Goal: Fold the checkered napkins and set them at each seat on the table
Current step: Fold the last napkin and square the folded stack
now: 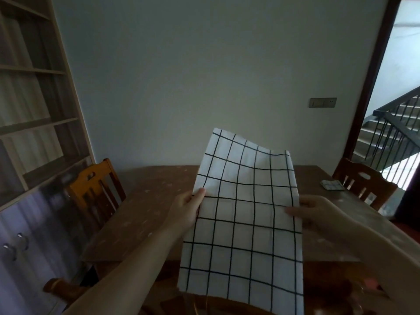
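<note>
Up in the air over the near edge of the bench, a white napkin with a thin black grid hangs between two hands. The left hand pinches its left edge, thumb on the front of the cloth; the right hand clamps the right edge, fingers lying across the front. The hands are apart, one at each side, and the cloth's top flops back a little while its lower end drops toward the camera.

The napkin hides the middle of the brown bench behind it. A wooden chair stands at the bench's left side and another chair at the right. Near that right chair a small folded checkered napkin lies on the bench. Bare shelves rise at the left above cabinet doors with metal handles. A switch plate sits on the plain wall, and a doorway at right opens on a staircase with a black railing. No writing or label is readable anywhere.
</note>
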Demonstrator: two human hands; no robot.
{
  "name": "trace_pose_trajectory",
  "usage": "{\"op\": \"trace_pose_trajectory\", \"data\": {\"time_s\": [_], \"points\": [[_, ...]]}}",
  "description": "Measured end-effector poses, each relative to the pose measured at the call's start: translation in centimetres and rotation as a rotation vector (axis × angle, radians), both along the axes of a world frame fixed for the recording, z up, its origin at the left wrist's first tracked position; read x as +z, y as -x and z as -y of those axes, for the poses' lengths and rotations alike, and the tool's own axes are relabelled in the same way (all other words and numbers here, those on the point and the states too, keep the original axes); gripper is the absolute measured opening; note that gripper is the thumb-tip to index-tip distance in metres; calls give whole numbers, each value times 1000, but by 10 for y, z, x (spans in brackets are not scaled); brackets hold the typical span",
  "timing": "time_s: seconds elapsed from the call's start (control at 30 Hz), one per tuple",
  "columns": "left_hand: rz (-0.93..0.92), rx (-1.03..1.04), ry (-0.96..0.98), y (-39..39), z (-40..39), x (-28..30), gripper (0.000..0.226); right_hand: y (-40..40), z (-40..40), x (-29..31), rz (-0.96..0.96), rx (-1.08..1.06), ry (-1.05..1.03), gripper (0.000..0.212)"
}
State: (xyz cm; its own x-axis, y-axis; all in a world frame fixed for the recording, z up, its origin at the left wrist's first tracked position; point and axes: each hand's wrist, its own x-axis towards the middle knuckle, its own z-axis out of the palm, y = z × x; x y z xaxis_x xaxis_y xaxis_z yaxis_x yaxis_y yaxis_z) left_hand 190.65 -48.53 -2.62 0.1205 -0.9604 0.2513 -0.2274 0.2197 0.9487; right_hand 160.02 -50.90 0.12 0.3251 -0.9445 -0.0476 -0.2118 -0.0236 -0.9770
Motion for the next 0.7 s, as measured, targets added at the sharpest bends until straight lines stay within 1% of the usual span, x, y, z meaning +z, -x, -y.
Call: {"op": "trace_pose_trajectory", "data": {"time_s": [0.03, 0.13, 0.17, 0.2, 0.27, 0.33, 0.4, 0.47, 0.5, 0.53, 0.6, 0.63, 0.7], "points": [[5, 5, -6, -1, 1, 0, 58, 1, 4, -2, 43, -40, 28, 41], [8, 34, -27, -3, 4, -1, 39, 6, 8, -6, 51, -129, 32, 28], [0, 38, -41, -3, 4, 0, 38, 7, 11, -11, 49, -149, 55, 24], [-27, 40, -81, -3, 5, 0, 39, 8, 11, -12, 23, -178, 82, 24], [-88, 41, -152, 0, 4, 1, 43, 6, 13, -14, -14, -261, 166, 32], [-124, 11, -221, 4, 2, 4, 42, 2, 14, -15, 22, -346, 223, 40], [-218, -27, -285, 6, 2, 3, 29, 0, 14, -16, 13, -392, 248, 41], [-288, 7, -286, 6, 3, 1, 21, 1, 15, -17, -27, -433, 266, 39], [-271, 58, -273, 5, 6, -2, 24, 1, 15, -17, -57, -452, 277, 38], [-223, 110, -264, 5, 8, -3, 34, 0, 14, -17, -89, -469, 284, 38], [-153, 147, -232, 3, 10, -6, 55, -2, 12, -16, -130, -499, 304, 41], [-159, 133, -219, 4, 10, -5, 56, -3, 10, -15, -136, -511, 315, 44], [-160, 108, -204, 2, 11, -6, 47, -4, 7, -14, -132, -524, 344, 49]]}}
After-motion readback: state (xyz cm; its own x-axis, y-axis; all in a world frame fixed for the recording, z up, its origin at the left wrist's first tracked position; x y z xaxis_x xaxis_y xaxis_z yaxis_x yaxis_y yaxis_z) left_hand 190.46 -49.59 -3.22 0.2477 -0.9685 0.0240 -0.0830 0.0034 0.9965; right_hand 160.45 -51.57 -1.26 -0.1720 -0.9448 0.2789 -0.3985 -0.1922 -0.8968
